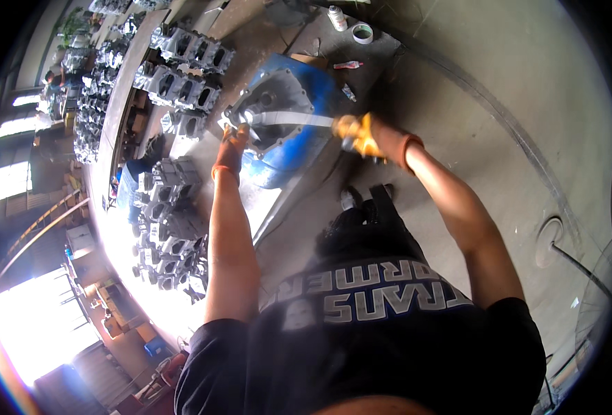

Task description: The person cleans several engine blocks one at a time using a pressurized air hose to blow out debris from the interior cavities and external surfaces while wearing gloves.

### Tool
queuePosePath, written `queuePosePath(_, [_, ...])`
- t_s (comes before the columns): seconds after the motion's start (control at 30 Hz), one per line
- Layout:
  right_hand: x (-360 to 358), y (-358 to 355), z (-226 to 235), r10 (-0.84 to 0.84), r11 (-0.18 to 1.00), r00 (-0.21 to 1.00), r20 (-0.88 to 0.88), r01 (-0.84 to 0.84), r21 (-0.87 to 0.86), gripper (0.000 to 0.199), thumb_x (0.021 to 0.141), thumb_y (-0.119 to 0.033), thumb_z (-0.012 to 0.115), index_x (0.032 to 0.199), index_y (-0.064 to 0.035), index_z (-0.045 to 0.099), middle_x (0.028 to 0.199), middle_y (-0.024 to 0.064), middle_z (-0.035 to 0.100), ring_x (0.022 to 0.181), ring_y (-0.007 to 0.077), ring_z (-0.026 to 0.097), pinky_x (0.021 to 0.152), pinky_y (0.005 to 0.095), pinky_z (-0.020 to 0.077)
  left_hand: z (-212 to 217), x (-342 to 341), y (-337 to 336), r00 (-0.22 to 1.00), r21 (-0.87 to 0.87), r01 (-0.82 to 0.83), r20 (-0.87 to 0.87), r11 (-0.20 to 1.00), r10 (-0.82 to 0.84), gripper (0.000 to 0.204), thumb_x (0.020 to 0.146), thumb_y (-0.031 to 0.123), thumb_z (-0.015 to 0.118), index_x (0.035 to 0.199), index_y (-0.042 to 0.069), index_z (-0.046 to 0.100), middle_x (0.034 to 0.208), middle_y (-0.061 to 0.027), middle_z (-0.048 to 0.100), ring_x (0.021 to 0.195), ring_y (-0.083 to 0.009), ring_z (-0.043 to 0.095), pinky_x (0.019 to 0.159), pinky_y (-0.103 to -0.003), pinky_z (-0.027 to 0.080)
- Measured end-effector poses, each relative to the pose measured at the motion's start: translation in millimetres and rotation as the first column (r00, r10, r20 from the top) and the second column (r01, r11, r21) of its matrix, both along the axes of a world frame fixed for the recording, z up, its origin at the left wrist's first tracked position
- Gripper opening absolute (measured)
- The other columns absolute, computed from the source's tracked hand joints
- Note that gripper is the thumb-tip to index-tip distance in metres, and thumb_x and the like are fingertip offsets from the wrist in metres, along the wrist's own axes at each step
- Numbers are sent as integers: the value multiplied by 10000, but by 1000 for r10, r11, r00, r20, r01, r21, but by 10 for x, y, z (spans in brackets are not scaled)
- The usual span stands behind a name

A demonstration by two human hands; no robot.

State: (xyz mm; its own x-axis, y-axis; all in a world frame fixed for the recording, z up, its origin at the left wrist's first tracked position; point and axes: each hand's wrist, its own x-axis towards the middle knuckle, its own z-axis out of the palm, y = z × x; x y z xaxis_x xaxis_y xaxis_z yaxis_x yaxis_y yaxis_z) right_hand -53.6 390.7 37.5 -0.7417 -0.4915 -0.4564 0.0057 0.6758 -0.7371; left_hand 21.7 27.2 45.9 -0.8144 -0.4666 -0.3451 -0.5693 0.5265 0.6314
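A pale flat strip (295, 119) runs in a slight curve between my two gloved hands, across a grey bell-shaped metal casting (278, 88). The casting rests on a blue drum (271, 171). My left hand (231, 146), in an orange glove, is closed at the strip's left end beside a round collar on the casting. Off the drum's right side, my right hand (367, 138) grips the other end. Its orange and yellow glove is smeared by motion, and whether it holds anything besides the strip cannot be made out.
Rows of grey metal castings (174, 86) line the left, with more stacked nearer (171, 221). A dark tabletop (378, 52) behind the drum bears a white can (337, 19), a tape roll (363, 33) and a red-and-white tube (348, 65). A black hose (582, 270) lies at right.
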Motion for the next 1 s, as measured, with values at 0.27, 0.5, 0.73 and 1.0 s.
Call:
queuePosePath(0.27, [-33, 55, 41, -52, 992, 994, 98, 62, -108, 188, 911, -257, 530, 1056, -164, 606, 730, -2, 563, 547, 94, 501, 489, 272, 440, 179, 12, 105, 998, 77, -7, -57, 997, 12, 772, 845, 427, 627, 1381, -51, 343, 1122, -154, 590, 982, -192, 546, 872, -292, 414])
queuePosePath(0.5, [79, 253, 702, -29, 994, 977, 211, 51, -99, 329, 869, -114, 595, 1183, -22, 562, 1123, 32, 619, 971, 115, 584, 788, 256, 468, -435, -13, -388, 958, 95, 21, -286, 995, 7, 657, 816, 398, 686, 1261, -37, 473, 977, -89, 622, 821, -146, 557, 731, -270, 447])
queuePosePath(0.73, [62, 158, 885, -138, 990, 985, 104, 135, 31, 219, 874, -177, 608, 1088, -144, 639, 751, 21, 625, 577, 94, 504, 471, 288, 418, -1184, -307, -603, 817, 322, 265, -575, 909, -35, 278, 895, 116, 458, 1152, 19, 504, 1003, -154, 623, 1026, -258, 581, 859, -364, 459])
queuePosePath(1.0, [165, 246, 898, -143, 962, 930, 339, 212, -174, 275, 939, -254, 416, 1044, -99, 618, 790, 23, 602, 591, 110, 512, 455, 268, 394, -1753, -696, -711, 787, 355, 198, -613, 914, 67, 449, 863, 327, 578, 1178, 20, 485, 920, -129, 653, 878, -260, 621, 811, -314, 486])
